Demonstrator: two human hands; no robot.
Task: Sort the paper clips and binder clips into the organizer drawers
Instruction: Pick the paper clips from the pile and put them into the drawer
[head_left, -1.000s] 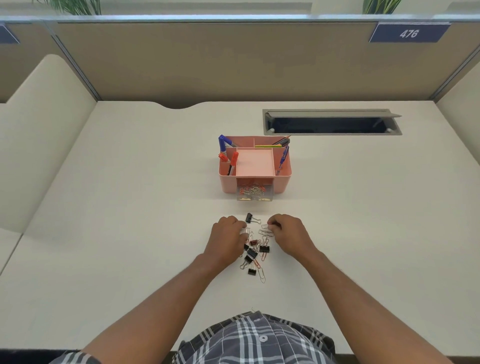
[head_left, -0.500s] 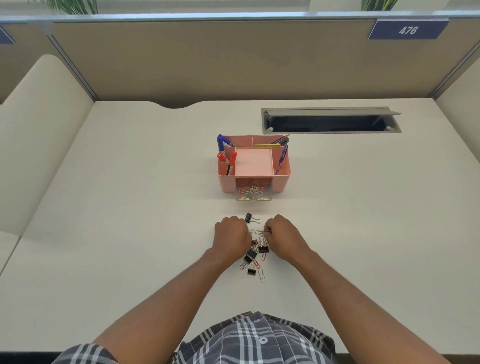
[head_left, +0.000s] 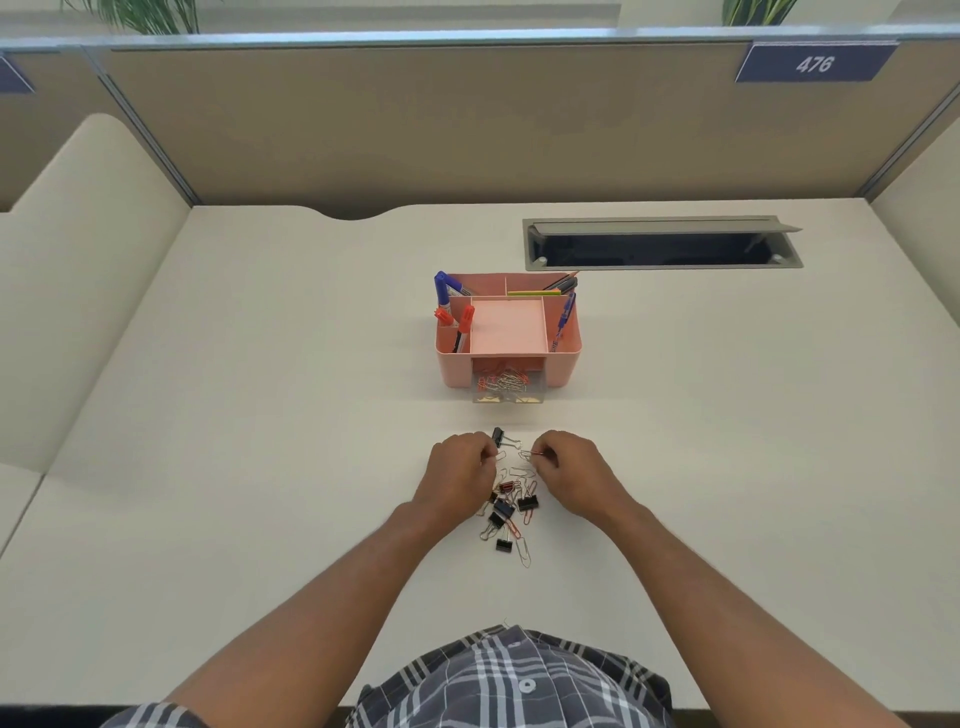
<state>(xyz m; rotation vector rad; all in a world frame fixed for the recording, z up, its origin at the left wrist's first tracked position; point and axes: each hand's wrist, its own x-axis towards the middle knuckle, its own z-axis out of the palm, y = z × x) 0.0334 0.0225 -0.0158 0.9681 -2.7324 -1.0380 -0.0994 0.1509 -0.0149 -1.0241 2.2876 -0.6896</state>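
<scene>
Pinching a thin wire paper clip (head_left: 527, 455) that lies crosswise, the right hand (head_left: 569, 475) curls over a loose pile of clips (head_left: 511, 501) on the smooth cream desk (head_left: 260, 415). Whether the left hand (head_left: 457, 475), fingers curled, holds anything I cannot tell. Beyond sits a pink plastic organizer (head_left: 563, 364), its clear drawer (head_left: 506, 387) open, before a tan cubicle partition (head_left: 467, 119).

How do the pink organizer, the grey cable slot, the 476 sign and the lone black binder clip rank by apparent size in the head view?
1. grey cable slot
2. pink organizer
3. 476 sign, though farthest away
4. black binder clip
</scene>
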